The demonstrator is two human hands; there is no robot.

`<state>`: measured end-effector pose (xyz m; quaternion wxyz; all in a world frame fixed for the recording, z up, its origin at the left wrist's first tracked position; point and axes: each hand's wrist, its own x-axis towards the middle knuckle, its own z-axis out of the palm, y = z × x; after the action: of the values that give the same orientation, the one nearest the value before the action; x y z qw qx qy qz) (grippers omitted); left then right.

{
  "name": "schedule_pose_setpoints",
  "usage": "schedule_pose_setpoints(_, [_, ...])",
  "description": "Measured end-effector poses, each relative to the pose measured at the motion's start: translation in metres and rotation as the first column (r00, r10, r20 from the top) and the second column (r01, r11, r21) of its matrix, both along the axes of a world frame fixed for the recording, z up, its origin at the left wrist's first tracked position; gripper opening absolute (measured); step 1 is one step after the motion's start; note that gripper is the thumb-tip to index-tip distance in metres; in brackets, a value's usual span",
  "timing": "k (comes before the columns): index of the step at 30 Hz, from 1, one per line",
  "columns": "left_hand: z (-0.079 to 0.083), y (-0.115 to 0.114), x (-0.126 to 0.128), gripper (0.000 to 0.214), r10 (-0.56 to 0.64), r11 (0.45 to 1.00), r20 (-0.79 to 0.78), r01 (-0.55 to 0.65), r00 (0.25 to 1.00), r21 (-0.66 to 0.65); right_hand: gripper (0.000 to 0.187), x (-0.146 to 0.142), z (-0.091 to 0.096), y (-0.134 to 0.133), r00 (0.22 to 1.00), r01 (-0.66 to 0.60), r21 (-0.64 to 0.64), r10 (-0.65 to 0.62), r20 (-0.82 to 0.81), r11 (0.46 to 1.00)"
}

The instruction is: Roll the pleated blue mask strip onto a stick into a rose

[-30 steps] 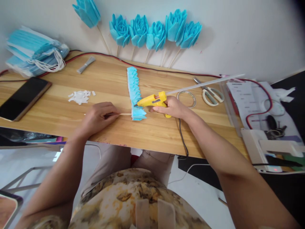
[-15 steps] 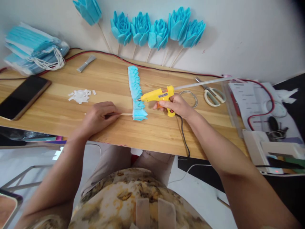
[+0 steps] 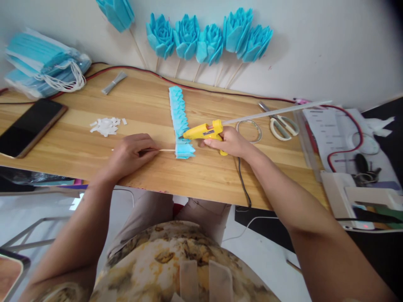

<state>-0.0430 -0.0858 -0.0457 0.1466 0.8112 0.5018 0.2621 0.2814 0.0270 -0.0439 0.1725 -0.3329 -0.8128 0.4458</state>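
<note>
In my left hand [image 3: 134,153] is a thin wooden stick [image 3: 166,150], pinched flat against the table. The stick's far end meets the lower end of a blue pleated strip [image 3: 178,107], where the strip is wrapped into a small roll [image 3: 185,151]. My right hand [image 3: 231,142] is closed around a yellow glue gun [image 3: 203,131]. Its nozzle points left and sits at the strip's lower part, just above the roll; whether it touches cannot be made out. A long clear glue stick [image 3: 277,111] sticks out of the gun's back.
Several blue flowers on sticks [image 3: 187,37] lean against the wall. Left are bagged face masks [image 3: 40,58], a phone [image 3: 31,126], white scraps [image 3: 106,126] and a twist-tie bundle [image 3: 113,83]. Right are a tape roll [image 3: 260,133], scissors [image 3: 278,126] and papers [image 3: 327,130]. The gun's cord [image 3: 242,180] hangs over the front edge.
My right hand has moved the glue gun slightly left and down, so its nozzle is lower on the strip. My left hand and the stick have stayed still.
</note>
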Motion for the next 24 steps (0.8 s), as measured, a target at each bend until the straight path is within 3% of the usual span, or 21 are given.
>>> schedule_pose_setpoints(18, [-0.0014, 0.0012, 0.0001, 0.023, 0.011, 1.000, 0.033, -0.012, 0.999, 0.010, 0.041, -0.0005, -0.0006, 0.0015, 1.000, -0.004, 0.005, 0.004, 0.015, 1.000])
schedule_pose_setpoints(24, [-0.0005, 0.0014, 0.0004, 0.024, 0.022, 1.000, 0.039, -0.021, 0.999, -0.015, 0.043, 0.0022, -0.0026, 0.0020, 0.993, 0.014, -0.180, -0.035, -0.112, 0.984])
